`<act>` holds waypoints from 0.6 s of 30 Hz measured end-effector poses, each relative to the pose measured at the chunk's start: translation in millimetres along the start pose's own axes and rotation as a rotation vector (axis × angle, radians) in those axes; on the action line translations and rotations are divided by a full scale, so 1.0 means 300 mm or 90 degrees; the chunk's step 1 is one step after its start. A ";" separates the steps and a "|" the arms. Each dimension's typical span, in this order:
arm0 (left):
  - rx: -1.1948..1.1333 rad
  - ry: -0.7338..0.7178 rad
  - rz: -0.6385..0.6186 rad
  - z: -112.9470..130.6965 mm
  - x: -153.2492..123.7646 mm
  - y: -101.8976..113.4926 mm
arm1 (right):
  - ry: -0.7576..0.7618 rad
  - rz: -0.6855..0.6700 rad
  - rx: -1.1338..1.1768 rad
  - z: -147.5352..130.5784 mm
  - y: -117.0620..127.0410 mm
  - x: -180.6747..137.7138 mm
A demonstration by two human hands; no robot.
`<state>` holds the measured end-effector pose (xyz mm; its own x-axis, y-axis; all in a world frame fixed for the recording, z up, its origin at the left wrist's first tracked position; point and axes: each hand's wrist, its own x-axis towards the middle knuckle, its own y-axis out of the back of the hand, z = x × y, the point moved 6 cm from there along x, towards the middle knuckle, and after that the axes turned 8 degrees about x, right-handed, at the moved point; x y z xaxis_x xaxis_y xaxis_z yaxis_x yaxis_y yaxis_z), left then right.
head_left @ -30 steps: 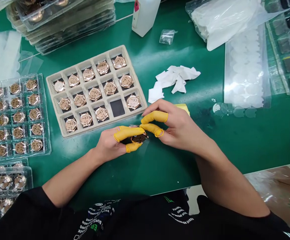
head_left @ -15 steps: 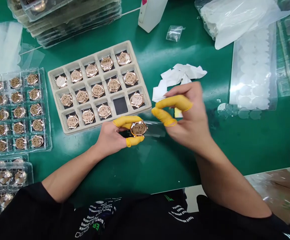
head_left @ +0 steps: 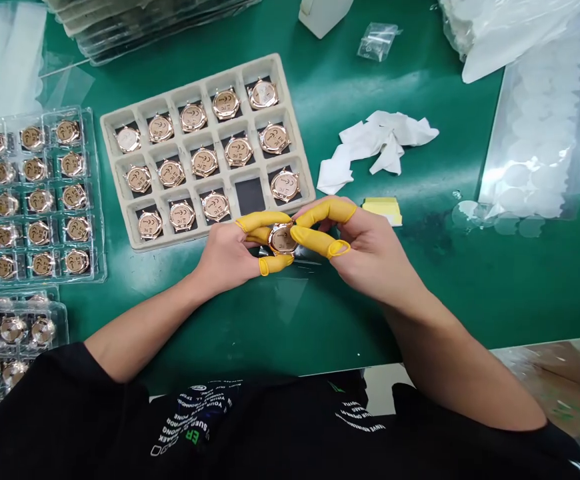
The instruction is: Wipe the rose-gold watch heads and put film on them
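Note:
A rose-gold watch case [head_left: 282, 239] is gripped at its edge by my left hand [head_left: 235, 250], its engraved back facing up. My right hand [head_left: 355, 240] has closed its thumb and forefinger on the case's right side; whether a thin film lies between those fingertips is hidden. Yellow finger cots cover the working fingers of both hands. Just beyond the hands lies a beige compartment tray [head_left: 135, 248] of similar watch cases, backs up. One front-row compartment [head_left: 250, 197] of it shows only its black pad.
Clear plastic trays [head_left: 97, 267] of watch cases stand at the left. Crumpled white wipes [head_left: 365, 143], a yellow block [head_left: 383, 210], a small plastic bag [head_left: 379, 41] and sheets of round clear stickers [head_left: 530, 160] lie to the right. Stacked trays [head_left: 135, 33] rise at the back.
My right hand has come left and down from above the yellow block, and its fingertips now meet the watch case. The left hand keeps its hold. The whole view has shifted slightly.

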<state>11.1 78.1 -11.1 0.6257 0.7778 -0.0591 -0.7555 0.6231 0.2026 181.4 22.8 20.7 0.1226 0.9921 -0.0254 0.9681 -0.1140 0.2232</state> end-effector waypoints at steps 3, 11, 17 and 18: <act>0.002 0.004 -0.008 -0.001 0.002 -0.001 | -0.019 0.001 0.009 0.001 -0.005 -0.001; -0.006 -0.016 -0.009 -0.018 0.000 -0.007 | -0.056 -0.003 0.021 0.002 -0.017 -0.009; -0.001 -0.011 -0.011 -0.017 0.003 -0.009 | -0.058 0.000 0.010 0.005 -0.016 -0.005; 0.000 -0.010 -0.013 -0.016 0.003 -0.009 | -0.059 -0.002 0.006 0.006 -0.017 -0.004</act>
<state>12.7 77.6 -16.3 0.6434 0.7640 -0.0478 -0.7431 0.6383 0.2009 176.8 21.9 17.8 0.1383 0.9835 -0.1165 0.9707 -0.1112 0.2132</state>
